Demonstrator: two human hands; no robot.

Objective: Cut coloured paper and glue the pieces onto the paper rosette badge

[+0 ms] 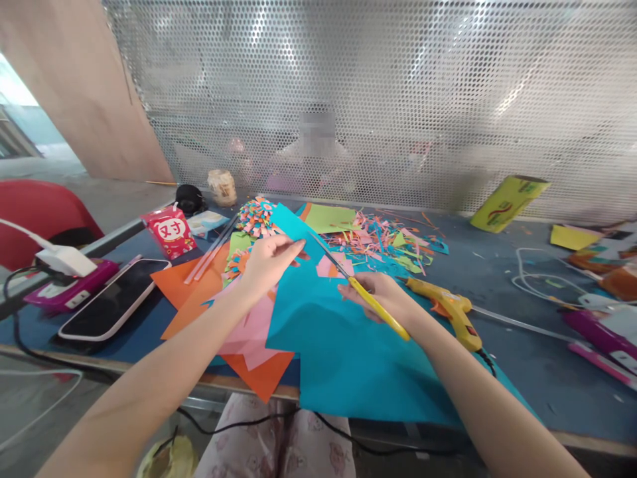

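Note:
My left hand (271,262) pinches the upper edge of a large teal paper sheet (328,338) and lifts that side off the table. My right hand (381,299) is closed on yellow-handled scissors (365,295), whose blades point up-left over the teal sheet towards my left hand. Pink paper (251,325) and orange paper (199,292) lie under and beside the teal sheet.
A yellow glue gun (450,309) lies right of my right hand. Coloured paper scraps (383,242) and a paper flower (255,216) sit behind. A phone (114,299), red packet (170,230) and charger (64,260) are left. A person sits behind the perforated screen (398,99).

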